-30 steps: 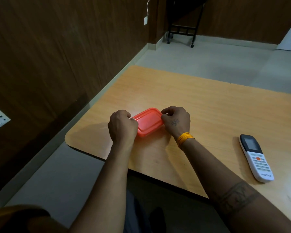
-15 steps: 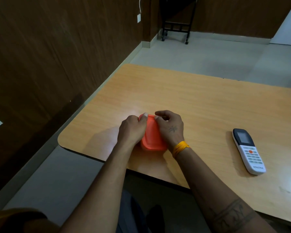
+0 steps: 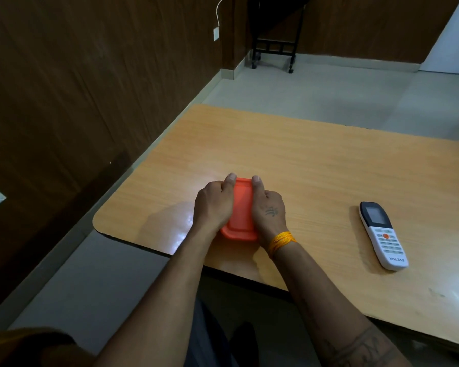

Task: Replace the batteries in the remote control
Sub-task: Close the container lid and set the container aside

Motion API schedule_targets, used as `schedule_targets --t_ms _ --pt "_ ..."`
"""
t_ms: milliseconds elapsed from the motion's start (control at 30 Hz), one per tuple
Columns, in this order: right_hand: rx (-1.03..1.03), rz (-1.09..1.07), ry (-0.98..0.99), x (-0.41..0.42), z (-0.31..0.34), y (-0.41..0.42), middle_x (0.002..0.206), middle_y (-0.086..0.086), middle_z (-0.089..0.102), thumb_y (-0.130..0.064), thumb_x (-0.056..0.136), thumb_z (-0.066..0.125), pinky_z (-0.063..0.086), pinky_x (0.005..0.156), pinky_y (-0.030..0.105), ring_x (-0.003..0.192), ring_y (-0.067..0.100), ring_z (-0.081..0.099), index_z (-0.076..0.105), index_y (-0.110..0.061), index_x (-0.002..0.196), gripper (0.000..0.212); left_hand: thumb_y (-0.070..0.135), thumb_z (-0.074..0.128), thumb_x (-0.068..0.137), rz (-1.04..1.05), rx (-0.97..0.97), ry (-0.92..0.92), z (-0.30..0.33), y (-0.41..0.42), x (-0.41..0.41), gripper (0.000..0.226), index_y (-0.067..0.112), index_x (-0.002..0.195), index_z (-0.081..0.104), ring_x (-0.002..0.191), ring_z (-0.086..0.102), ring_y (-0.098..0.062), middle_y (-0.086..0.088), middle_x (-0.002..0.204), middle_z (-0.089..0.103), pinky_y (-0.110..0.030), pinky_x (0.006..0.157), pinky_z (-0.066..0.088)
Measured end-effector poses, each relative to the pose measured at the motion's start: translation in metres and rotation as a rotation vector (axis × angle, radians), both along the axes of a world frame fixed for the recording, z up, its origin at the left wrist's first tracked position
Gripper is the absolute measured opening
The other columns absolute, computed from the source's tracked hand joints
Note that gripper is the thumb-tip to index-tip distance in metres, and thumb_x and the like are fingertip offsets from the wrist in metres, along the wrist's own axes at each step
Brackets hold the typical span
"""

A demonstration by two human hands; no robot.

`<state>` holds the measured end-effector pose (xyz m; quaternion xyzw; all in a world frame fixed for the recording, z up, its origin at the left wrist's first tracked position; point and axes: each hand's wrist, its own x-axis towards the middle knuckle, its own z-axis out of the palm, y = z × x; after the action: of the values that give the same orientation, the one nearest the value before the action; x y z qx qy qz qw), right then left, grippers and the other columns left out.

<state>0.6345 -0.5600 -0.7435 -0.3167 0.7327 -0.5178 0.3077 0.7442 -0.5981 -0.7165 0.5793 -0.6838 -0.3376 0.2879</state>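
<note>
Light wood-grain tabletop (image 3: 316,160), rounded near-left corner, dark edge along front, glare patches near left & far right. On it: orange lidded container (image 3: 241,210) near front-left, long axis pointing away from the person; white remote (image 3: 383,235) w/ dark screen end, face up, well apart to the right.

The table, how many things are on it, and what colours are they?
Orange: 1, the lidded box, held between the left hand and the right hand.
White and black: 1, the remote control, lying apart to the right on the table.
Total: 2 things.
</note>
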Motion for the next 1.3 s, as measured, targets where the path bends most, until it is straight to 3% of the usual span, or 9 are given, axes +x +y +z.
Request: schedule_targets --t_ms 100,333,433,600,767,900,1067,1200,1300 --pt "0.011 -0.017 0.029 -0.001 0.005 0.005 0.061 0.009 0.059 -0.073 0.095 0.035 0.051 0.067 0.053 0.063 0.031 0.056 0.051 -0.013 0.054 0.075 0.064 0.037 0.102 0.019 0.028 0.054 0.002 0.003 -0.002 0.074 0.001 0.080 0.067 0.079 0.067 -0.036 -0.013 0.074 0.067 -0.044 0.072 0.052" --pt "0.113 -0.112 0.076 -0.001 0.018 0.013 0.102 0.024 0.074 -0.062 0.106 0.031 0.043 0.076 0.038 0.098 0.043 0.067 0.071 -0.005 0.085 0.073 0.063 0.025 0.105 0.064 -0.016 -0.128 0.004 0.024 -0.002 0.078 0.005 0.097 0.075 0.102 0.066 -0.041 -0.022 0.106 0.073 -0.039 0.078 0.046" --pt "0.081 -0.072 0.066 0.009 0.023 0.011 0.094 0.021 0.074 -0.068 0.103 0.031 0.050 0.077 0.043 0.092 0.041 0.068 0.071 -0.006 0.080 0.077 0.060 0.024 0.107 0.080 -0.018 -0.133 0.007 0.024 0.008 0.075 0.004 0.099 0.074 0.100 0.067 -0.040 -0.022 0.106 0.074 -0.040 0.080 0.050" --pt "-0.001 0.017 0.099 0.029 0.036 0.011 0.059 0.005 0.054 -0.067 0.099 0.041 0.038 0.061 0.036 0.061 0.028 0.051 0.047 -0.017 0.055 0.067 0.063 0.028 0.104 0.154 -0.068 -0.090 0.010 0.020 0.042 0.071 0.009 0.097 0.075 0.086 0.069 -0.032 -0.015 0.096 0.074 -0.039 0.078 0.057" --pt "-0.005 0.210 -0.111 0.079 0.036 0.003 0.066 0.009 0.058 -0.047 0.094 0.060 0.045 0.044 0.029 0.061 0.027 0.057 0.058 -0.014 0.066 0.043 0.054 0.040 0.104 0.227 -0.134 -0.127 0.018 0.005 0.113 0.046 0.013 0.094 0.059 0.081 0.061 -0.028 -0.007 0.089 0.063 -0.035 0.067 0.043" --pt "-0.024 0.186 -0.304 0.123 0.033 -0.018 0.086 0.019 0.073 -0.042 0.090 0.075 0.057 0.048 0.031 0.059 0.027 0.070 0.065 -0.006 0.091 0.038 0.041 0.050 0.095 0.224 -0.047 -0.048 0.023 -0.010 0.167 0.040 0.009 0.072 0.061 0.073 0.061 -0.031 -0.010 0.072 0.061 -0.033 0.062 0.041" --pt "-0.038 0.121 -0.244 0.165 0.020 -0.044 0.059 0.009 0.070 -0.043 0.087 0.079 0.066 0.065 0.049 0.046 0.022 0.071 0.068 -0.004 0.076 0.042 0.026 0.061 0.089 0.258 0.094 0.067 0.017 -0.036 0.220 0.023 0.010 0.080 0.075 0.077 0.067 -0.022 -0.006 0.078 0.071 -0.033 0.068 0.052" --pt "-0.011 0.145 -0.301 0.184 0.014 -0.055 0.060 0.013 0.073 -0.024 0.086 0.078 0.067 0.069 0.049 0.047 0.021 0.070 0.075 -0.006 0.067 0.026 0.021 0.073 0.094 0.312 0.094 0.083 0.011 -0.053 0.241 0.017 0.015 0.109 0.078 0.093 0.073 -0.020 -0.002 0.100 0.076 -0.042 0.084 0.063" --pt "0.005 0.139 -0.324 0.191 0.008 -0.061 0.063 0.011 0.075 -0.016 0.087 0.077 0.067 0.067 0.049 0.053 0.024 0.072 0.077 -0.011 0.068 0.019 0.020 0.076 0.093 0.334 0.088 0.096 0.006 -0.060 0.249 0.017 0.015 0.109 0.078 0.093 0.074 -0.019 -0.001 0.101 0.077 -0.044 0.087 0.063"
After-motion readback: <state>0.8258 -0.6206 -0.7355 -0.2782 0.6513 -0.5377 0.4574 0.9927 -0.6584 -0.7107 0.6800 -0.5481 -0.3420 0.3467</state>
